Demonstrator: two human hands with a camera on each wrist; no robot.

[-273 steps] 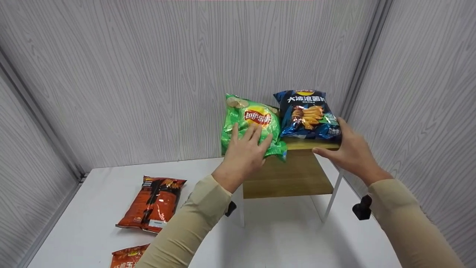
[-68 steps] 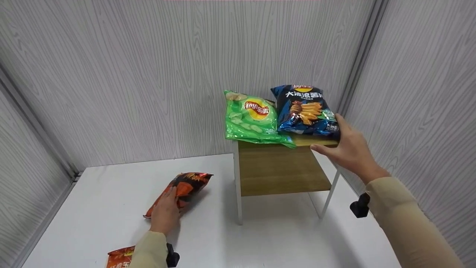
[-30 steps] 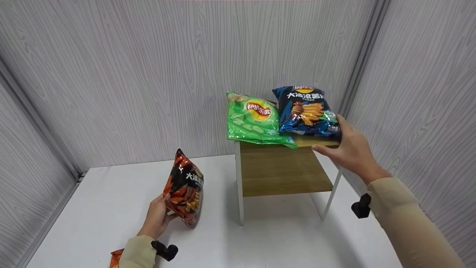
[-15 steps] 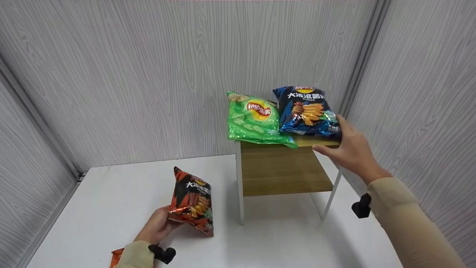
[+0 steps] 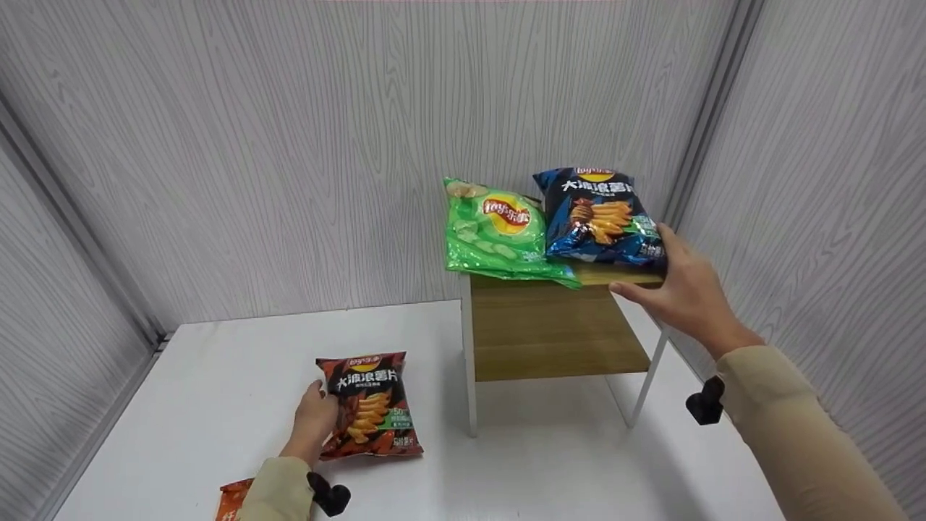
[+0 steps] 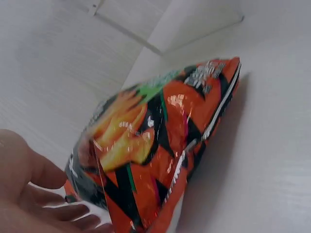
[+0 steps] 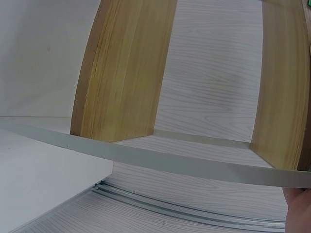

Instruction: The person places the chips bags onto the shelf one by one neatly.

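Observation:
In the head view, my left hand (image 5: 312,420) holds the left edge of a red-and-black bag of potato chips (image 5: 369,409), its printed front facing up. The left wrist view shows the thumb on the near edge of this chip bag (image 6: 141,141), with fingers below it. My right hand (image 5: 684,289) grips the right front corner of a two-tier wooden shelf (image 5: 557,333), thumb along its front edge. Beside those fingers, a blue-black chip bag (image 5: 600,217) rests on the shelf top. A green chip bag (image 5: 495,231) leans to its left, its lower edge overhanging.
An orange packet (image 5: 233,499) lies at the lower left, partly hidden by the left sleeve (image 5: 278,488). The shelf's thin white legs (image 5: 469,362) stand on a white table (image 5: 231,383). Grey wood-grain walls (image 5: 289,145) enclose the back and sides.
My left hand has lifted the red-and-black bag from the table and turned it front side up, bringing it lower and nearer. My right hand has stayed at the shelf corner.

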